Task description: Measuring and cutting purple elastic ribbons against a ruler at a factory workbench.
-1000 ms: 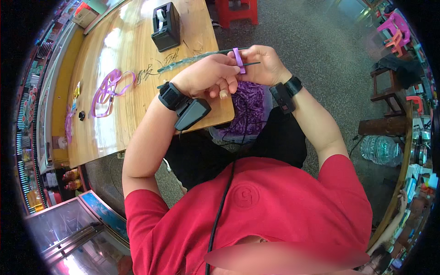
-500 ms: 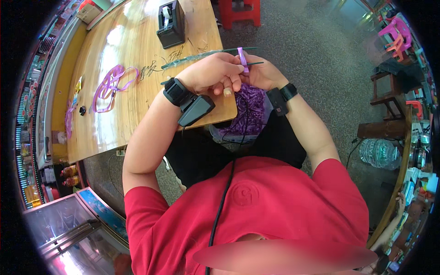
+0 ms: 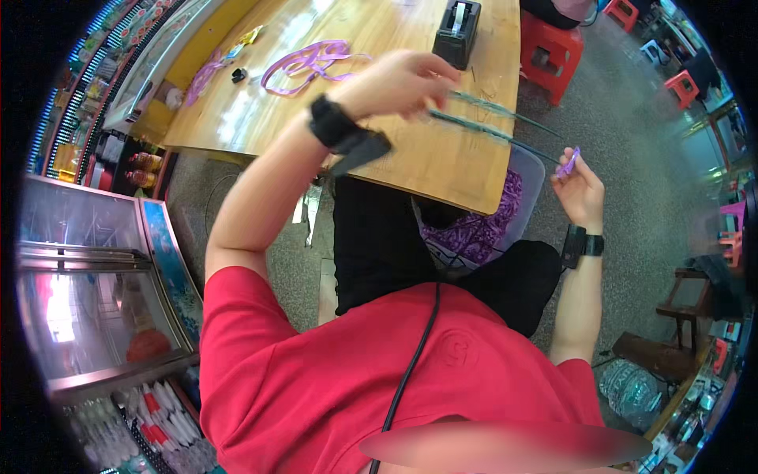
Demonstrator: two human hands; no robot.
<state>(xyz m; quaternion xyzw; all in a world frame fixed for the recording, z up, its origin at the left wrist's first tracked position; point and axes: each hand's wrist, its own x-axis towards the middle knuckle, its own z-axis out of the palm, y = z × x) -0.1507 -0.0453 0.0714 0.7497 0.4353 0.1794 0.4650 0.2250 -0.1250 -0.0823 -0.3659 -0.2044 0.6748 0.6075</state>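
My right hand (image 3: 581, 193) is raised off the right side of the table, its fingers closed on a small folded purple ribbon piece (image 3: 568, 163). Over the table hovers my left hand (image 3: 412, 83), smeared by motion, so its fingers do not read clearly. Two long thin green sticks (image 3: 482, 130), partly in clear wrapping, extend from beside the left hand past the table's right edge. One stick's tip comes close to the ribbon piece; whether they touch I cannot tell. A tub of purple ribbon pieces (image 3: 505, 207) is below the table corner, by my knees.
On the wooden table (image 3: 395, 170) are a black tape dispenser (image 3: 456, 35), loose purple ribbon (image 3: 312, 65) and a small black object (image 3: 238, 75). Red stools (image 3: 553, 51) stand beyond its right edge. A large clear bottle (image 3: 632, 391) lies on the floor at right.
My hands have moved apart: the right one went right and down with the purple ribbon piece, away from the left. The view has shifted, showing more floor and stools at right.
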